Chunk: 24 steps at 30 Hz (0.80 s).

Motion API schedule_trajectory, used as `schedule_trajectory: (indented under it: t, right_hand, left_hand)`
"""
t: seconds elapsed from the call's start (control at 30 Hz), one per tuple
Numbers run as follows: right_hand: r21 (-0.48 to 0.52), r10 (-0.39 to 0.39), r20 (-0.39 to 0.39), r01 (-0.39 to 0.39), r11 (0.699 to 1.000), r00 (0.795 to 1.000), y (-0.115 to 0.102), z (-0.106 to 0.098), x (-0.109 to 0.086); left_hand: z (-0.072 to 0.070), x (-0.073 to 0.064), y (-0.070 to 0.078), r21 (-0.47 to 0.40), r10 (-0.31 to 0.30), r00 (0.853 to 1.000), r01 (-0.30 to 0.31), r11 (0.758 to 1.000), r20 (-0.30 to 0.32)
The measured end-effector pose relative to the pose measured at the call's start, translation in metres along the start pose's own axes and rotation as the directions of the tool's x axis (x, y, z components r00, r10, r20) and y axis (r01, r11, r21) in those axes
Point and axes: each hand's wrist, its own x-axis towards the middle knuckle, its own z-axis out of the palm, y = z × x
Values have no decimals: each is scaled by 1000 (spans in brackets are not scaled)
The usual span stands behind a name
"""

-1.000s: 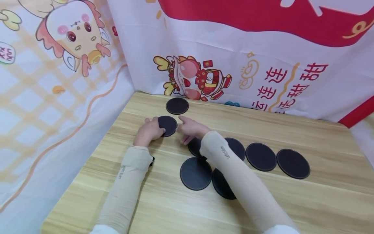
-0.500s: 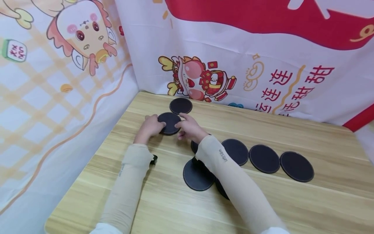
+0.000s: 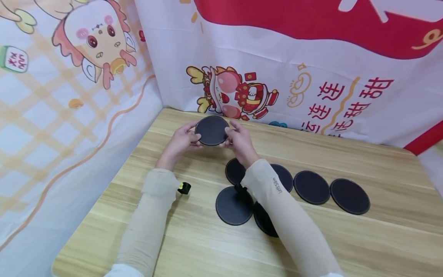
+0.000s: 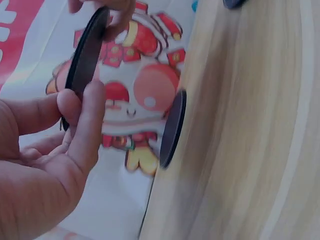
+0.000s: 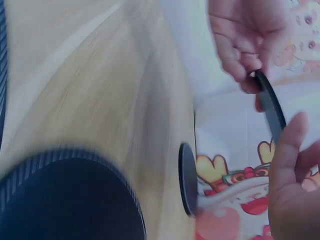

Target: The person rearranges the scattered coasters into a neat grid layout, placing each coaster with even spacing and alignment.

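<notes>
Could bump near discs [image 3: 232, 209], short of far disc [image 4: 173, 130], by dipping right sleeve [image 3: 287, 209].
Clamped on opposite edges of black disc [image 3: 212, 130] with left grip [image 3: 180, 143] and right grip [image 3: 241, 143], raised above far disc; could drop through uneven pinching, or overlap far disc through blocked view.

Black round disc held up between two hands.
Flat and thin, dark-faced, with a fine pale line near its rim, the disc [image 3: 212, 130] is raised off the surface [image 3: 197, 246] toward 11 o'clock, its broad face to the head camera and its edge to both wrist cameras; the left hand [image 3: 180, 141] pinches it at 8 o'clock, the right hand [image 3: 241, 141] at 3 o'clock.
</notes>
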Motion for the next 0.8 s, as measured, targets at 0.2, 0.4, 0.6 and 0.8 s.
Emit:
schedule_trajectory:
  t: [0.2,0.4,0.6,0.8]
  right_hand:
    - [-249,-36,64,51,967,997,-4,-8,-13]
    - [-224,-49,158,84,971,986,-12,-24,-23]
    - [-175,-102,211,140,975,972,-22,-40,-32]
    - [-150,-142,247,183,972,959,-26,-53,-43]
  left_hand:
    - [10,-3,5,-44,50,998,-48,998,41]
    - [15,-7,10,-58,108,983,-100,993,147]
    - [28,-13,15,-46,156,961,-150,988,229]
    - [40,-20,18,-24,197,944,-198,980,263]
